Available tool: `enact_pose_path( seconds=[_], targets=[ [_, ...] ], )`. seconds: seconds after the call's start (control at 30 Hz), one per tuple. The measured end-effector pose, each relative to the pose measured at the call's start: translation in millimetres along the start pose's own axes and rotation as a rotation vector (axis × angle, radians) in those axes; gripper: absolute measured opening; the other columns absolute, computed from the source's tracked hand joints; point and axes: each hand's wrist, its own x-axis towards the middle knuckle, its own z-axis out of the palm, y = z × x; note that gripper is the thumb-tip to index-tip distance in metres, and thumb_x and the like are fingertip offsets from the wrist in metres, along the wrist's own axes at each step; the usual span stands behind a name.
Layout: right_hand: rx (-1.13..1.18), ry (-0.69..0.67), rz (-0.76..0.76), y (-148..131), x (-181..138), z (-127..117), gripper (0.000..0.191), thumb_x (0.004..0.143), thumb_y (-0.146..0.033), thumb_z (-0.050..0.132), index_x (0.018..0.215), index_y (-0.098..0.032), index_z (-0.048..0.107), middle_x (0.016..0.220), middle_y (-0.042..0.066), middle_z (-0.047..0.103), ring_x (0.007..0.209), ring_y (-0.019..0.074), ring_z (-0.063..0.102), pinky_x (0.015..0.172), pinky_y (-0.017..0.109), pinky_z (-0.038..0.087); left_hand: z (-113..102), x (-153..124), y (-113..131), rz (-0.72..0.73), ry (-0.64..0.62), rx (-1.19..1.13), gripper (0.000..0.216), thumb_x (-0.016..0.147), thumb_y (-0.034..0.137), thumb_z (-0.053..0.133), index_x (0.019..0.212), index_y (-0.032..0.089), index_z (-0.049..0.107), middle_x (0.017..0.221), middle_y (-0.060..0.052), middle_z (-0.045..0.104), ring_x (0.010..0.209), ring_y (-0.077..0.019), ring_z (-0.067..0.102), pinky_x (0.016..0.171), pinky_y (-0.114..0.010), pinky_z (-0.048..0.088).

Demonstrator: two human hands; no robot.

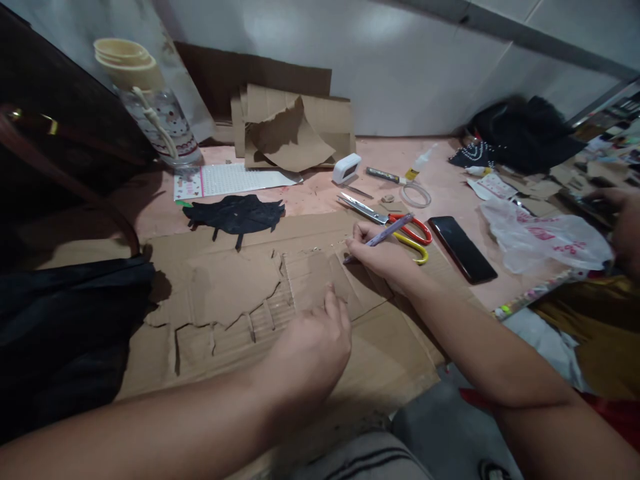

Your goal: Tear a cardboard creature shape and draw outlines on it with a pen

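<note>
Purple pen (393, 230) slants over cardboard (365, 297); the plastic bag (530, 233) bears blurred lettering.

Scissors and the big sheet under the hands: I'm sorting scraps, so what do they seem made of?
Scissors: blades probably polished metal, silvery and shiny; red and yellow handles likely smooth plastic.
Big sheet: apparently corrugated cardboard, matte brown, with ridges showing.
</note>
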Motion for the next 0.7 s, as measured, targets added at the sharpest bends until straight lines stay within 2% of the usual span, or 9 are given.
enact_pose_path(
  seconds=[0.13,0.3,0.4,0.53,0.6,0.7],
  targets=[
    [0.066,0.030,-0.007,4,3,0,0.025,0.081,-0.026,0.062,0.066,-0.023,0.043,0.058,-0.006,0.044,0.056,0.0121,0.043,0.054,0.027,0.031,-6,1,-2,0.027,-0.060,0.005,0.059,0.090,0.016,0.057,0.145,-0.005,0.053,0.144,-0.043,0.046,0.069,-0.0252,0.073,0.052,-0.031,0.055],
    [0.365,0.009,-0.038,0,4,1,0.032,0.087,-0.041,0.066,0.071,-0.024,0.044,0.052,-0.009,0.042,0.047,0.0098,0.039,0.049,0.025,0.029,-12,1,-4,0.049,-0.091,-0.009,0.062,0.088,0.014,0.055,0.146,-0.007,0.050,0.145,-0.044,0.044,0.069,-0.0252,0.073,0.052,-0.031,0.056],
    [0.353,-0.090,-0.072,-8,-6,6,0.030,0.085,-0.045,0.071,0.075,-0.023,0.055,0.057,-0.006,0.052,0.051,0.0106,0.046,0.050,0.025,0.034,-13,1,-4,0.056,-0.093,0.002,0.064,0.088,0.015,0.055,0.146,-0.009,0.048,0.143,-0.044,0.047,0.066,-0.0243,0.072,0.050,-0.031,0.055],
    [0.361,-0.191,-0.037,-8,-18,19,0.024,0.081,-0.040,0.078,0.084,-0.021,0.063,0.079,0.000,0.065,0.070,0.0149,0.060,0.059,0.026,0.045,-14,2,-5,0.049,-0.090,0.026,0.071,0.085,0.015,0.058,0.148,-0.014,0.042,0.139,-0.046,0.051,0.065,-0.0238,0.070,0.050,-0.031,0.055],
    [0.341,-0.173,-0.033,-5,-17,24,0.023,0.082,-0.038,0.078,0.086,-0.022,0.062,0.080,0.000,0.065,0.070,0.0148,0.059,0.059,0.026,0.045,-16,2,-5,0.060,-0.099,0.031,0.069,0.086,0.013,0.056,0.149,-0.013,0.041,0.137,-0.046,0.053,0.067,-0.0244,0.071,0.051,-0.031,0.055],
    [0.300,-0.112,-0.073,1,-8,28,0.027,0.085,-0.038,0.074,0.079,-0.022,0.053,0.069,-0.004,0.056,0.061,0.0124,0.051,0.055,0.025,0.038,-18,3,-5,0.085,-0.112,0.013,0.063,0.090,0.013,0.052,0.147,-0.011,0.046,0.137,-0.045,0.054,0.068,-0.0254,0.072,0.051,-0.031,0.056]
  ],
)
